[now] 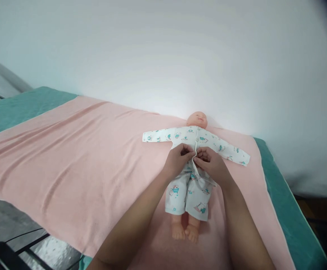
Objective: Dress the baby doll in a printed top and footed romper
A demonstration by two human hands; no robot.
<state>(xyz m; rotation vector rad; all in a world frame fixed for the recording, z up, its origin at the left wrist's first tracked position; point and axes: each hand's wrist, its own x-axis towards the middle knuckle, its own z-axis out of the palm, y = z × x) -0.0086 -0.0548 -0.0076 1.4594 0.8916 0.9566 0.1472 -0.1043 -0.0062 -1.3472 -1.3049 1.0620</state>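
A baby doll lies on its back, head toward the wall and bare feet toward me. It wears a white printed long-sleeved shirt with both sleeves spread out, and matching trousers. My left hand pinches one side of the shirt's front opening at the belly. On the other side of that opening, my right hand pinches the opposite edge, its fingertips close to those of my left. Whatever fastener lies between the fingers is hidden.
A pink blanket with several creases lies beneath the doll, over a green cover that shows at both ends. Behind stands a white wall. Black metal bars are at the lower left, beside the grey floor.
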